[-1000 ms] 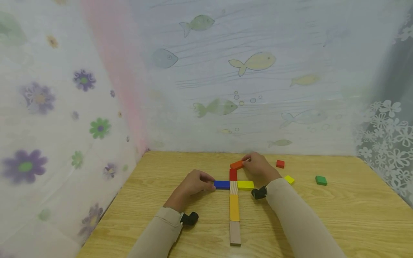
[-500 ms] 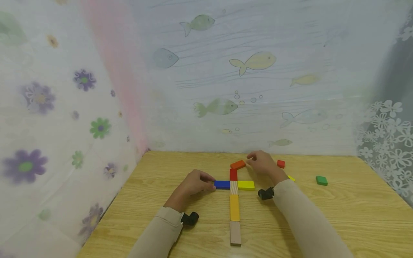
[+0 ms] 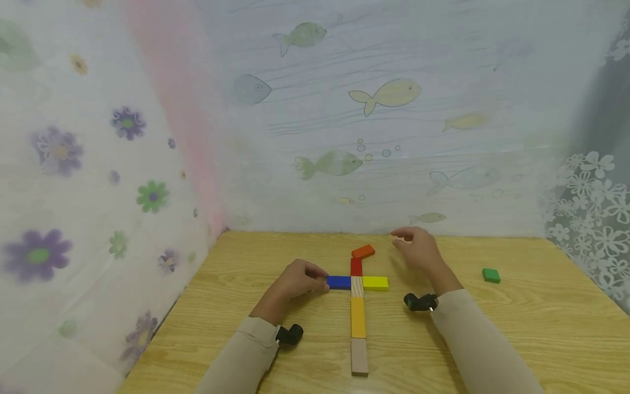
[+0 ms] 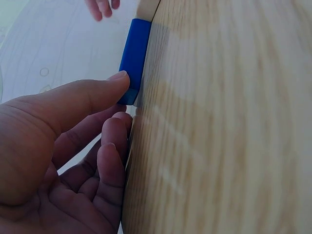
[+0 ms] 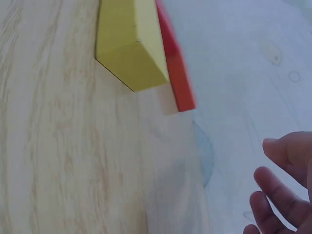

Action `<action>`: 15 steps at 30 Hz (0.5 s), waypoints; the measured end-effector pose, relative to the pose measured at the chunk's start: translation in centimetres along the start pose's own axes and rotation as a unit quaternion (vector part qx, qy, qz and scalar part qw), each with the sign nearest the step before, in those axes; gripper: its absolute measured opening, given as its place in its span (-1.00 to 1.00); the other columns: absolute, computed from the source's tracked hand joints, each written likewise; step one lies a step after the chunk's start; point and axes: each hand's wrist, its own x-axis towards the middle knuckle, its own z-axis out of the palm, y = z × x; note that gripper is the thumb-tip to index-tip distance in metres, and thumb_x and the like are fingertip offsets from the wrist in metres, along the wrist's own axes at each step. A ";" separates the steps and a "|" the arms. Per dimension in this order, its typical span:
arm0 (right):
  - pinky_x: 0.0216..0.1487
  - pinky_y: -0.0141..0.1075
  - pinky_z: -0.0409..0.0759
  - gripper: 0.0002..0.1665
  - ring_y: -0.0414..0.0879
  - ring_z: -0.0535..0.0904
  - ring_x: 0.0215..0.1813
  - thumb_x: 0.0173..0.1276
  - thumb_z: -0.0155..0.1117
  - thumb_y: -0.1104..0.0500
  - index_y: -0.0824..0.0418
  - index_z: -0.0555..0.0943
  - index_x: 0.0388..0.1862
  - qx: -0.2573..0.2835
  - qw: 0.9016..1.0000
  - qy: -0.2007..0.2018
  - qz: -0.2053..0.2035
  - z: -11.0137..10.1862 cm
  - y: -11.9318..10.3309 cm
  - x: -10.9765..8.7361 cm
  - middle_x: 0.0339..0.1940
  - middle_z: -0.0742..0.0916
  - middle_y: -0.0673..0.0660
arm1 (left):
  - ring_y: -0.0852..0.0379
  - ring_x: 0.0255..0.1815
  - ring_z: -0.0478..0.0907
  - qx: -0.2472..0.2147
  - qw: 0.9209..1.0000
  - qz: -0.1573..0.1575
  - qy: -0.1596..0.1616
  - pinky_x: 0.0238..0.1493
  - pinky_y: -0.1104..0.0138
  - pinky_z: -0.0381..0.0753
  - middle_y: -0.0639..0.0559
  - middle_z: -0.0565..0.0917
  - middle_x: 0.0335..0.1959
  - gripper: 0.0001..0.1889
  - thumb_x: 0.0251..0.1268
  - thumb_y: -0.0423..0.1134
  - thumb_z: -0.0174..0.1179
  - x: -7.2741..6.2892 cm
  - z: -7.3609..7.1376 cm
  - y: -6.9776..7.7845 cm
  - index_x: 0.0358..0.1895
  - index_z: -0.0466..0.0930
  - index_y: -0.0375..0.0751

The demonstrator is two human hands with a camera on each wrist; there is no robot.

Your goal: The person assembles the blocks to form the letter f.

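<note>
My left hand [image 3: 297, 280] holds the outer end of a blue block [image 3: 339, 282] between thumb and fingers; the left wrist view puts the thumb [image 4: 105, 92] right on that block's end. The blue block lies in a cross of wooden blocks: a striped one [image 3: 356, 287] at the centre, a yellow one [image 3: 375, 283] to the right and a red one [image 3: 356, 267] above. An orange-red block [image 3: 363, 251] lies slanted at the top. Off to its right, my right hand [image 3: 419, 250] is raised with parted fingers and nothing between them.
An orange-yellow block [image 3: 358, 317] and a pale brown block [image 3: 359, 355] form the cross's long lower arm. On the right of the wooden table [image 3: 531, 328] lies a green block [image 3: 490, 275]. A fish-patterned sheet [image 3: 315, 131] hangs behind the table.
My right hand has let go of the orange-red block and moved right. It now hides the small red and yellow blocks seen earlier. The left hand stays on the blue block.
</note>
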 end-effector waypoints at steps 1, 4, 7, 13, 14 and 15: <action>0.35 0.27 0.44 -0.59 0.31 0.47 0.37 0.58 0.20 0.10 0.20 0.65 0.30 0.002 1.000 0.008 0.001 -0.3 0.1 -0.2 0.37 0.58 0.33 | 0.12 -0.17 0.63 -0.001 1.000 0.000 0.000 -0.17 0.27 0.66 0.07 0.77 -0.11 -0.75 0.23 -0.15 0.50 0.0 0.0 0.0 -0.03 0.83 -0.02; 0.38 0.30 0.40 -0.57 0.33 0.41 0.42 0.58 0.21 0.10 0.20 0.63 0.33 0.014 0.999 0.029 0.010 -1.0 0.7 -0.5 0.43 0.54 0.33 | 0.12 -0.16 0.62 0.000 1.000 0.000 0.000 -0.16 0.28 0.65 0.06 0.77 -0.11 -0.75 0.24 -0.15 0.50 -0.1 0.0 0.1 -0.03 0.83 -0.02; 0.38 0.33 0.38 -0.53 0.35 0.36 0.46 0.57 0.22 0.10 0.20 0.60 0.37 0.022 0.999 0.044 0.024 -1.8 1.3 -0.9 0.47 0.51 0.33 | 0.12 -0.15 0.61 0.000 1.000 0.000 0.000 -0.16 0.28 0.65 0.06 0.77 -0.11 -0.76 0.24 -0.15 0.50 -0.2 0.0 0.2 -0.03 0.83 -0.02; 0.38 0.33 0.36 -0.46 0.39 0.30 0.50 0.54 0.23 0.09 0.22 0.55 0.43 0.028 0.996 0.056 0.062 -3.0 2.8 -1.3 0.48 0.49 0.38 | 0.13 -0.18 0.61 0.000 1.000 0.001 0.000 -0.18 0.29 0.65 0.06 0.77 -0.12 -0.76 0.25 -0.16 0.50 -0.3 -0.1 0.5 -0.03 0.84 -0.03; 0.38 0.33 0.36 -0.45 0.40 0.30 0.49 0.54 0.22 0.09 0.23 0.54 0.44 0.028 0.996 0.056 0.065 -3.2 3.1 -1.4 0.48 0.49 0.39 | 0.13 -0.18 0.61 0.000 1.000 0.001 -0.001 -0.17 0.28 0.65 0.06 0.77 -0.11 -0.76 0.25 -0.16 0.49 -0.3 -0.1 0.5 -0.02 0.83 -0.03; 0.39 0.32 0.36 -0.44 0.40 0.30 0.49 0.53 0.23 0.09 0.24 0.53 0.44 0.033 0.995 0.056 0.070 -3.3 3.3 -1.5 0.48 0.49 0.39 | 0.12 -0.18 0.62 0.000 1.000 0.000 -0.001 -0.17 0.28 0.65 0.06 0.77 -0.11 -0.76 0.25 -0.16 0.49 -0.4 -0.1 0.5 -0.02 0.83 -0.03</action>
